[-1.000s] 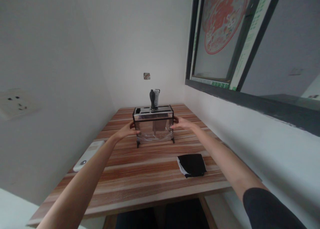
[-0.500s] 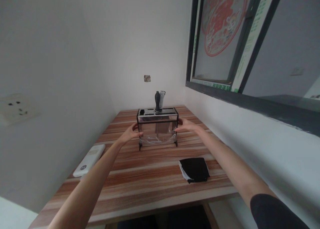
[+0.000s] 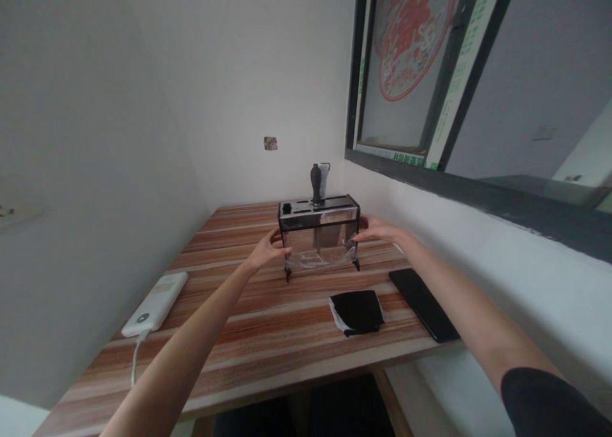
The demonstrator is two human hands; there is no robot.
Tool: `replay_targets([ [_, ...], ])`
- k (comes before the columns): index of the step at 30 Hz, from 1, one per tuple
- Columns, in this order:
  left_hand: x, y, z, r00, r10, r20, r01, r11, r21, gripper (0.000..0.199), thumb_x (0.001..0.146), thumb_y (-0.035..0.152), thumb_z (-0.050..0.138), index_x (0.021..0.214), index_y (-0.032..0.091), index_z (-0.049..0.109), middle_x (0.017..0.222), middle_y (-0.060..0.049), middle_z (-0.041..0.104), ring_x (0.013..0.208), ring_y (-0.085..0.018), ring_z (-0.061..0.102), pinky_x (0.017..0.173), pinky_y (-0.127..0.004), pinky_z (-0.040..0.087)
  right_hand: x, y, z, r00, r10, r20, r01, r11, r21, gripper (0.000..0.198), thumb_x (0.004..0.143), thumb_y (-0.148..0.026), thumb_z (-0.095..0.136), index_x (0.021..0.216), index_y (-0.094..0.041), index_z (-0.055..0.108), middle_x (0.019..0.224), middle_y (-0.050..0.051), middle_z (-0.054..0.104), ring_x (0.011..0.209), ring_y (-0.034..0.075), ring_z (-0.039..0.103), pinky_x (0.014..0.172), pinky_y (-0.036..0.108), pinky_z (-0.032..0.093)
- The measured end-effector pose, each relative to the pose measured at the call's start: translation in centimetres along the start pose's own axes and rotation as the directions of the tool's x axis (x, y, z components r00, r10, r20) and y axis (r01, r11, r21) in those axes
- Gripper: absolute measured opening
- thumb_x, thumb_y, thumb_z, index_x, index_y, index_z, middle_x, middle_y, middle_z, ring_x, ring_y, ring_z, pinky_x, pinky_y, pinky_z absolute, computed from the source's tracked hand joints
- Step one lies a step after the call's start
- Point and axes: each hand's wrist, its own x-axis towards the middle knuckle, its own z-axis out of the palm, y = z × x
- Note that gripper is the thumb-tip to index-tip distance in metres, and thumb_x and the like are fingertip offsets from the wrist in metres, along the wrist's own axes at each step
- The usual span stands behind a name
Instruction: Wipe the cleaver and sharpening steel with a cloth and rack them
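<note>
A clear knife holder (image 3: 306, 241) with a dark slotted top and black legs stands toward the back of the striped wooden table. Upright in its top is a black-handled tool (image 3: 315, 183), with a thin item in a clear wrapper (image 3: 324, 179) beside it; the tool's lower part is not clear. My left hand (image 3: 268, 248) grips the holder's left edge, thumb in front and fingers behind. At the right edge, my right hand (image 3: 377, 229) holds it the same way. Loose clear film (image 3: 315, 258) hangs round the lower front.
A folded black cloth-like piece (image 3: 357, 311) with a white edge lies in front of the holder. Further right, a black phone (image 3: 423, 303) lies under my right forearm. A white power bank (image 3: 155, 303) with a cable sits at the left. A dark window frame (image 3: 430, 185) borders the right wall.
Both hands have moved the knife holder to the right across the table, and it now sits slightly turned. My view has shifted, and the phone by my right arm has come into sight.
</note>
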Motion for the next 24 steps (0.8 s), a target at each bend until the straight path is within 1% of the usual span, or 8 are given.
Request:
replay_targets([
  [5,0.7,-0.1,2.5,1.0,0.005,0.006,-0.005,1.0,-0.019,0.078,0.06,0.036,0.079,0.129,0.016,0.048,0.134,-0.016,0.051,0.122,-0.032,0.048,0.101,-0.048,0.04,-2.1,-0.1,-1.6,0.999,0.051,-0.007,-0.051,0.999,0.005,0.068,0.051,-0.018,0.083,0.116,-0.019,0.062,0.121,0.008,0.063,0.113,0.027,0.056,0.105,0.044,0.037],
  [11,1.6,-0.3,4.2,1.0,0.002,0.018,-0.001,0.999,-0.033,0.08,0.059,0.035,0.08,0.13,0.016,0.048,0.133,-0.016,0.052,0.121,-0.031,0.049,0.099,-0.048,0.043,-3.6,0.6,-3.1,0.997,0.077,-0.032,-0.076,0.997,0.032,0.064,0.05,-0.017,0.083,0.112,-0.019,0.064,0.114,0.008,0.066,0.111,0.028,0.057,0.103,0.045,0.038],
  [14,1.9,-0.3,4.8,1.0,0.005,0.019,-0.004,0.999,-0.044,0.08,0.059,0.035,0.08,0.13,0.015,0.047,0.134,-0.017,0.051,0.122,-0.031,0.049,0.098,-0.048,0.043,-4.0,0.9,-3.5,0.995,0.091,-0.04,-0.089,0.995,0.051,0.063,0.05,-0.017,0.082,0.111,-0.018,0.065,0.112,0.008,0.067,0.11,0.028,0.058,0.102,0.045,0.038],
  [19,2.0,0.0,5.4,1.0,0.009,0.006,-0.008,0.999,-0.049,0.08,0.059,0.034,0.08,0.129,0.015,0.048,0.133,-0.017,0.051,0.12,-0.031,0.05,0.098,-0.048,0.042,-4.4,0.6,-3.6,0.994,0.1,-0.043,-0.097,0.993,0.071,0.063,0.051,-0.016,0.082,0.111,-0.018,0.065,0.116,0.009,0.065,0.111,0.028,0.056,0.103,0.045,0.037],
  [24,2.1,-0.2,5.7,1.0,0.002,0.009,-0.002,0.998,-0.059,0.079,0.057,0.033,0.081,0.127,0.016,0.05,0.133,-0.017,0.051,0.12,-0.032,0.049,0.095,-0.047,0.045,-4.8,0.7,-3.6,0.989,0.131,-0.066,-0.126,0.989,0.071,0.063,0.049,-0.017,0.083,0.11,-0.018,0.066,0.113,0.009,0.067,0.113,0.029,0.055,0.105,0.046,0.035],
])
